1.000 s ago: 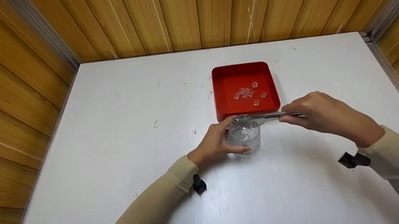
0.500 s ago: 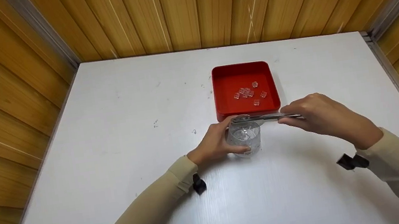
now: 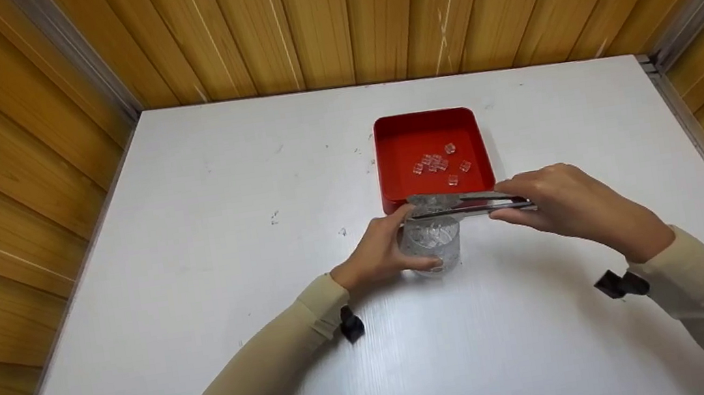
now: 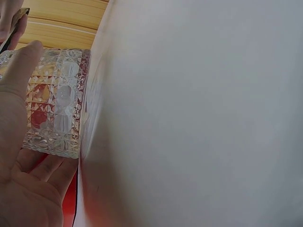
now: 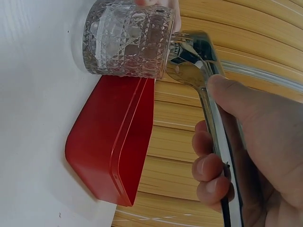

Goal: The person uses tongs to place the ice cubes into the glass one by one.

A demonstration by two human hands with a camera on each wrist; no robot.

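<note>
My left hand point(image 3: 373, 253) holds a clear cut-glass tumbler point(image 3: 433, 244) upright on the white table, thumb on the near side and fingers behind it. In the left wrist view the tumbler's faceted wall point(image 4: 57, 101) lies between thumb and fingers. My right hand point(image 3: 563, 205) grips metal tongs point(image 3: 447, 213), whose arms stand somewhat apart with the tips over the tumbler's mouth. From the right wrist view, the tongs' heads point(image 5: 189, 59) are right at the rim. Clear pieces seem to lie inside the tumbler, but the patterned glass blurs them.
Just behind the tumbler stands a square red tray point(image 3: 397, 150), with several clear cubes point(image 3: 435, 163) on its floor. Wood-panelled walls point(image 3: 320, 23) border the white table point(image 3: 207, 245) at the back and both sides.
The tongs' arms were pressed together over the tumbler and have now spread apart, one arm rising toward the tray. My left hand and the tumbler have stayed in place.
</note>
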